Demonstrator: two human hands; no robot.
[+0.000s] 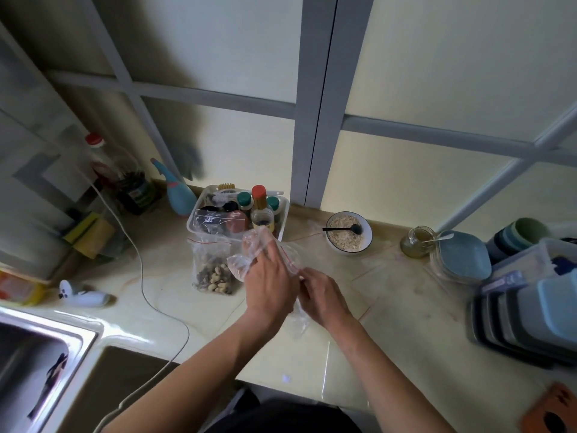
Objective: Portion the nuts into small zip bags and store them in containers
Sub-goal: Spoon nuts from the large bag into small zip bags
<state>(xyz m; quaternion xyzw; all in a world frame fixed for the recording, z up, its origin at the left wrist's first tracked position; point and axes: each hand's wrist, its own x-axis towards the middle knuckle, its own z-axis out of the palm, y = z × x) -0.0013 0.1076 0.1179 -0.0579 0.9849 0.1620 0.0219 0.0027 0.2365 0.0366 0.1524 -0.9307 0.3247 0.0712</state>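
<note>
Mid-worktop: my left hand (pixel 271 284) and right hand (pixel 324 296) both pinch an empty zip bag (pixel 265 245), fingers curled on the plastic. Nut bag (pixel 215 271) stands just left, before the condiment bin (pixel 192 223).

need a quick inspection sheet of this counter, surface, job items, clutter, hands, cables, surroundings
surface: pale glossy countertop, faint marks on its right part
job's things: zip bag of nuts standing on the counter; empty clear zip bags held in both hands; stacked containers at right
clutter: bowl of oats with a black spoon; glass jar with a white spoon; clear bin of bottles; blue plates
hands: left hand holds the bags, fingers extended; right hand pinches a bag edge
cables: white cable trails across the counter and off its front edge
surroundings: steel sink at left; window frame behind
</note>
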